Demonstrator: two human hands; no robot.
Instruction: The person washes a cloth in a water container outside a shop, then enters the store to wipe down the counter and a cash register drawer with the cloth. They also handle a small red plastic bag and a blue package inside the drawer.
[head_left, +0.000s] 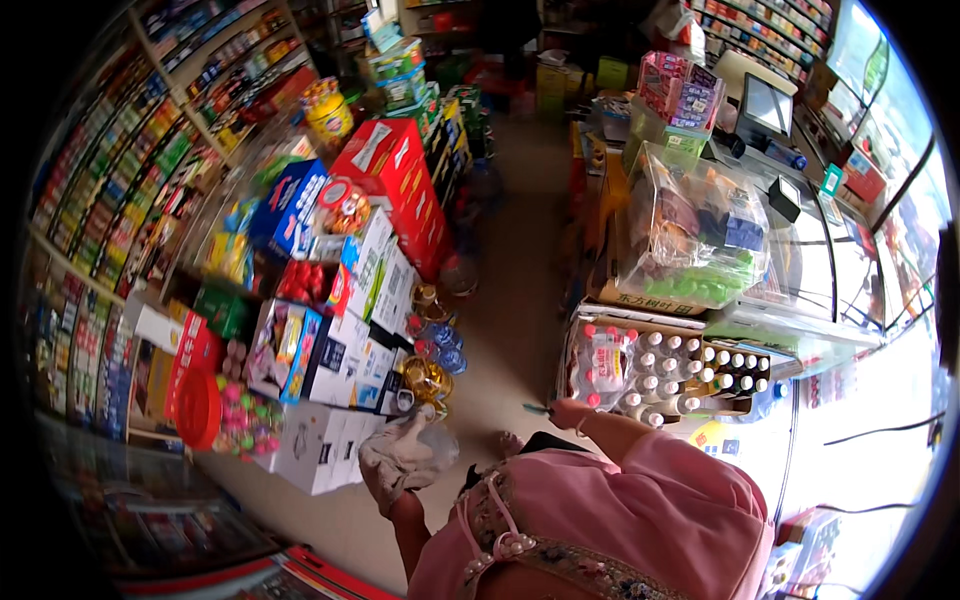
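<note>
My left hand is covered by a pale, wrinkled cloth or work glove, so its fingers are hidden. Right beside it shows a translucent plastic thing; whether the hand holds it I cannot tell. White cartons stand just left of that hand. My right hand grips a slim green object, too small to identify, that points left over the floor. Close to the right hand is a shrink-wrapped pack of red-capped bottles, in a row with white-capped bottles and dark bottles in open cartons.
A narrow aisle floor runs ahead between stacked goods. Oil bottles stand along its left edge, below a tall red box. A red-lidded candy jar sits farther left. To the right, a clear plastic bin stands by a glass counter.
</note>
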